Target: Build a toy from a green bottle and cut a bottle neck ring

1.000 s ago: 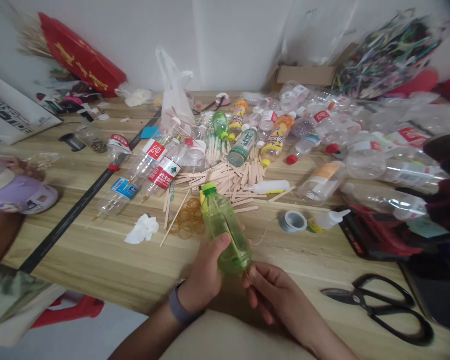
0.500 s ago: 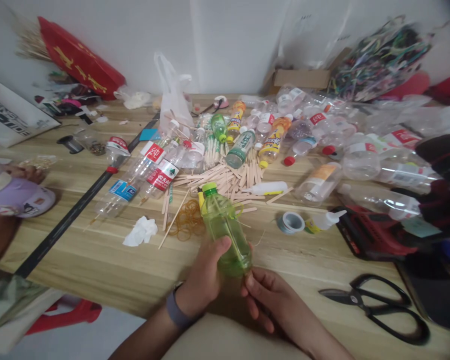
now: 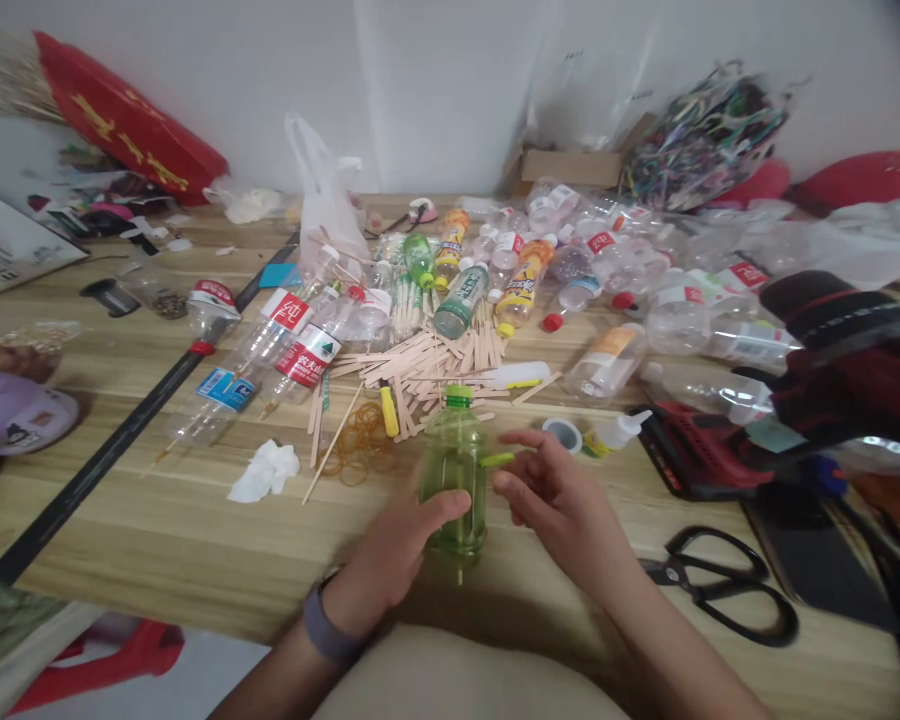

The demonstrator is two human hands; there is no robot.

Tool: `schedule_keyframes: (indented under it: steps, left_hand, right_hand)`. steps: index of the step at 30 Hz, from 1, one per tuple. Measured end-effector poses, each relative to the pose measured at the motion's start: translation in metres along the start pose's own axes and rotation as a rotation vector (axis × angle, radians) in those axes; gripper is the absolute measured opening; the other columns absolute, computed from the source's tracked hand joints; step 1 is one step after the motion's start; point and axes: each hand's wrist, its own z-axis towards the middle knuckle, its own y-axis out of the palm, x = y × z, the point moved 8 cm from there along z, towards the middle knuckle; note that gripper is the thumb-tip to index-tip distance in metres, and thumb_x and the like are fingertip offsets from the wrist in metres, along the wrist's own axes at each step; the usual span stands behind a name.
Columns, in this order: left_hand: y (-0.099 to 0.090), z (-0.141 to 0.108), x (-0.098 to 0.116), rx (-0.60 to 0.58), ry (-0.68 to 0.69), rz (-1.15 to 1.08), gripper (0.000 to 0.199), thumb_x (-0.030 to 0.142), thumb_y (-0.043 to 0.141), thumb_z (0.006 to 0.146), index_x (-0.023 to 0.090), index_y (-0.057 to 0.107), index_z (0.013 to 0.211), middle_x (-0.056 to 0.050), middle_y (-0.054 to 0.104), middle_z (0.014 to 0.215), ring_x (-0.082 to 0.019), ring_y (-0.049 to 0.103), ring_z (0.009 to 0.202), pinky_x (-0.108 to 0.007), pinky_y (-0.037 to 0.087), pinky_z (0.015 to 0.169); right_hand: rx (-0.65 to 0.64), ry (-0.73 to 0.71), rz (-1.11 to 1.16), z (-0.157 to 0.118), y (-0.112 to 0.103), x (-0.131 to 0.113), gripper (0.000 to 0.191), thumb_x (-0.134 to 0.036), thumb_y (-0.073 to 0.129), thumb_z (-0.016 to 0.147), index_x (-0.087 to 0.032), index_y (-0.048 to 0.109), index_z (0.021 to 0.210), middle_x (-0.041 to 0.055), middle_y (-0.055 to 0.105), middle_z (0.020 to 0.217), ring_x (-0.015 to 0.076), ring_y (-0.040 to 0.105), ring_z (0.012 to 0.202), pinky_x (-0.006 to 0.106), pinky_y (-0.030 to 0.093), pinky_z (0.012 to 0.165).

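My left hand (image 3: pixel 397 545) is wrapped round a translucent green plastic bottle (image 3: pixel 457 440), holding it upright over the near side of the table. Its cap is green, and a small pale tip shows under its base. A short yellow-green piece (image 3: pixel 497 459) juts from the bottle's right side. Beside that piece is my right hand (image 3: pixel 559 490), fingers apart and bent, with nothing seen between them. Whether a fingertip touches the piece I cannot tell. Behind the bottle lie flat wooden sticks (image 3: pixel 427 360), a yellow-handled tool (image 3: pixel 388 411) and a tangle of rubber bands (image 3: pixel 350 450).
Black-handled scissors (image 3: pixel 727 580) and a red-black power tool (image 3: pixel 712 450) lie to the right. Many clear bottles (image 3: pixel 675 315) crowd the back right. A dark bar (image 3: pixel 120 440) crosses the left side, near a crumpled tissue (image 3: pixel 265 470). Another person's hand (image 3: pixel 11 358) shows at far left.
The green bottle has turned from leaning to upright. My right hand has left the bottle's base and moved up beside its right side, its fingers opening. The view has swung slightly to the right.
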Motion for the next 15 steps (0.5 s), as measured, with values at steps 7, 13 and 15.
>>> schedule_keyframes:
  steps: [7,13,15]
  left_hand:
    - [-0.017,0.003,0.015,0.041,0.105,0.204,0.069,0.029,0.084,0.064,0.022,0.058,0.128,-0.008,0.069,0.127,-0.033,0.06,0.122,-0.046,0.044,0.106]
    - [-0.055,0.0,0.022,0.201,0.191,0.152,0.068,0.033,0.084,0.069,0.023,0.057,0.131,-0.009,0.07,0.126,-0.033,0.063,0.122,-0.046,0.047,0.105]
    - [-0.07,-0.002,0.024,0.285,0.221,0.142,0.072,0.034,0.085,0.068,0.022,0.055,0.132,-0.01,0.069,0.129,-0.034,0.061,0.124,-0.046,0.045,0.108]
  right_hand:
    - [-0.253,0.046,0.135,-0.008,0.012,0.003,0.057,-0.074,0.063,0.082,-0.021,0.049,0.065,-0.0043,0.051,0.054,0.0083,0.044,0.045,0.024,0.033,0.047]
    - [0.103,0.153,0.307,-0.02,-0.048,0.033,0.055,-0.066,0.067,0.084,-0.02,0.049,0.06,-0.0051,0.041,0.048,0.0078,0.031,0.044,0.023,0.028,0.045]
    - [0.185,0.171,0.333,-0.027,-0.075,0.047,0.055,-0.066,0.071,0.079,-0.021,0.047,0.056,-0.0044,0.039,0.048,0.0095,0.031,0.043,0.025,0.032,0.042]
